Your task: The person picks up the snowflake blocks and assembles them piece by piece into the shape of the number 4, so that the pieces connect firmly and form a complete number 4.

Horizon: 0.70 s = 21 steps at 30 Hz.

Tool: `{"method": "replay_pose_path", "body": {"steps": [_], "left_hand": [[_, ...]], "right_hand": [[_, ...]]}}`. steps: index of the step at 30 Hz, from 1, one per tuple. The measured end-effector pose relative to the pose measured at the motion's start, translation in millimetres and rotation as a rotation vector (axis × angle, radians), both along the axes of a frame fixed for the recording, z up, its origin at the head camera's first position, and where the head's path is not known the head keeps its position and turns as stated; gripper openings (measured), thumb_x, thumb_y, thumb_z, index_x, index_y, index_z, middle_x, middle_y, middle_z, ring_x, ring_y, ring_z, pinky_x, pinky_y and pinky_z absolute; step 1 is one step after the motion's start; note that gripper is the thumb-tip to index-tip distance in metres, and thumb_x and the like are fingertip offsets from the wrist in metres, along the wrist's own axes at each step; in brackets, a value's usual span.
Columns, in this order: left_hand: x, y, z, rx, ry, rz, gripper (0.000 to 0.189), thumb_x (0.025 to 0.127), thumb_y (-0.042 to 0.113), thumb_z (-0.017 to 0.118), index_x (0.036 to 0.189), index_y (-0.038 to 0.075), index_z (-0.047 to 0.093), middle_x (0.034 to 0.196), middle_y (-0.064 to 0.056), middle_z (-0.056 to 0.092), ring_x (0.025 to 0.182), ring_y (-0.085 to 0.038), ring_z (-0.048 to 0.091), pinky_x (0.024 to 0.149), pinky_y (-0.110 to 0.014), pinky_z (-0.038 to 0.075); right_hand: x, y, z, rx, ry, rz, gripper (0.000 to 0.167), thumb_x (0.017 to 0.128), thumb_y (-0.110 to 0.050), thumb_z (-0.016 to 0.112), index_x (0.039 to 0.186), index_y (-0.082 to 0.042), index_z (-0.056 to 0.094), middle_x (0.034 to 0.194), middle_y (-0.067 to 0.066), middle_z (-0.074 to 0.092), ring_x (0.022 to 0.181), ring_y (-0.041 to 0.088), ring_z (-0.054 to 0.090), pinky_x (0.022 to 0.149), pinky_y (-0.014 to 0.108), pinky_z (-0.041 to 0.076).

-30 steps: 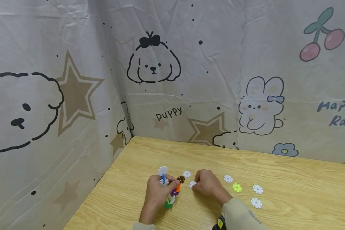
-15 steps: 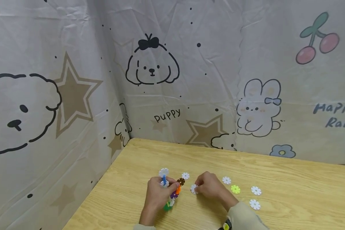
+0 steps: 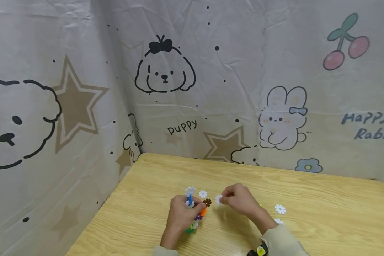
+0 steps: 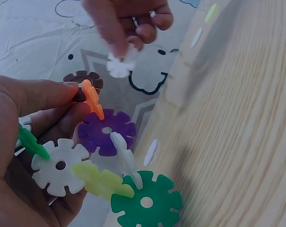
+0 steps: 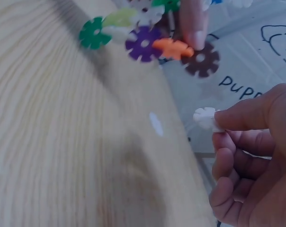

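My left hand (image 3: 183,215) holds a chain of notched plastic discs slotted into one another. Its thumb and fingers pinch the brown disc (image 4: 83,80) at one end. An orange disc (image 4: 93,99), a purple disc (image 4: 107,132), a white one, a green disc (image 4: 147,201), a pale yellow one and another white disc (image 4: 60,166) follow along the chain. In the head view a blue disc (image 3: 189,199) and a white disc (image 3: 190,191) stick up above the hand. My right hand (image 3: 241,201) pinches a loose white disc (image 5: 205,118) between thumb and fingers, apart from the brown one.
On the wooden table (image 3: 166,170) a white disc (image 3: 203,194) lies just beyond the chain. Farther right lies another white disc (image 3: 280,209), with one more partly behind the right forearm. A yellow-green disc (image 4: 211,13) shows in the left wrist view. Printed cloth (image 3: 192,106) hangs behind the table.
The right hand has lifted the white disc off the table and raised it a little. The left hand keeps its grip on the chain; the head view has shifted slightly right.
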<state>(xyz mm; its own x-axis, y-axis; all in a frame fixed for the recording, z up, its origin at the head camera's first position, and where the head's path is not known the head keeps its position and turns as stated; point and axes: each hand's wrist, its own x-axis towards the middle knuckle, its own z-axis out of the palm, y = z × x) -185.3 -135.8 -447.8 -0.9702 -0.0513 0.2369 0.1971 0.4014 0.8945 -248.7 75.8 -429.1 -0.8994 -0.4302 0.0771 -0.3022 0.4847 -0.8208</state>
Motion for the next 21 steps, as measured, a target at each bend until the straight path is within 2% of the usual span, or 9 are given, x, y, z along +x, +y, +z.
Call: {"method": "replay_pose_path", "body": {"steps": [4, 7, 10, 13, 21], "left_hand": [[-1.4, 4.5, -0.7, -0.002, -0.003, -0.014, 0.007, 0.083, 0.015, 0.081, 0.078, 0.012, 0.078, 0.081, 0.008, 0.072, 0.081, -0.010, 0.066, 0.073, -0.029, 0.053], [-1.8, 6.9, -0.5, 0.002, -0.009, -0.022, 0.007, 0.083, 0.014, 0.080, 0.078, 0.011, 0.078, 0.078, 0.008, 0.071, 0.076, -0.009, 0.065, 0.069, -0.026, 0.052], [-1.7, 8.7, 0.1, -0.001, -0.016, -0.022, 0.008, 0.084, 0.014, 0.080, 0.077, 0.011, 0.077, 0.074, 0.008, 0.069, 0.070, -0.008, 0.062, 0.066, -0.025, 0.051], [-1.7, 10.9, 0.0, -0.007, -0.016, -0.020, 0.008, 0.083, 0.014, 0.080, 0.077, 0.012, 0.077, 0.072, 0.009, 0.069, 0.069, -0.007, 0.061, 0.068, -0.025, 0.051], [-0.6, 15.2, 1.8, 0.002, -0.021, -0.036, 0.010, 0.083, 0.016, 0.081, 0.076, 0.011, 0.076, 0.067, 0.009, 0.067, 0.062, -0.006, 0.058, 0.066, -0.026, 0.050]], "right_hand": [[3.1, 2.6, 6.8, -0.030, -0.025, -0.043, 0.012, 0.087, -0.007, 0.072, 0.076, -0.006, 0.070, 0.073, -0.001, 0.063, 0.070, 0.016, 0.052, 0.060, 0.032, 0.043], [5.9, 4.1, 11.6, -0.055, -0.033, -0.067, 0.010, 0.087, -0.007, 0.072, 0.077, -0.005, 0.072, 0.073, 0.000, 0.063, 0.069, 0.017, 0.051, 0.060, 0.032, 0.043], [8.5, 5.0, 16.1, -0.084, -0.036, -0.080, 0.008, 0.087, -0.007, 0.072, 0.080, -0.004, 0.074, 0.073, 0.000, 0.063, 0.068, 0.017, 0.050, 0.058, 0.031, 0.042], [10.8, 6.3, 19.3, -0.108, -0.040, -0.089, 0.008, 0.088, -0.008, 0.072, 0.082, -0.003, 0.075, 0.076, 0.001, 0.065, 0.068, 0.017, 0.052, 0.058, 0.031, 0.043], [15.2, 7.8, 24.5, -0.143, -0.048, -0.096, 0.010, 0.088, -0.010, 0.073, 0.081, -0.003, 0.075, 0.077, 0.002, 0.067, 0.066, 0.017, 0.055, 0.057, 0.030, 0.047]]}}
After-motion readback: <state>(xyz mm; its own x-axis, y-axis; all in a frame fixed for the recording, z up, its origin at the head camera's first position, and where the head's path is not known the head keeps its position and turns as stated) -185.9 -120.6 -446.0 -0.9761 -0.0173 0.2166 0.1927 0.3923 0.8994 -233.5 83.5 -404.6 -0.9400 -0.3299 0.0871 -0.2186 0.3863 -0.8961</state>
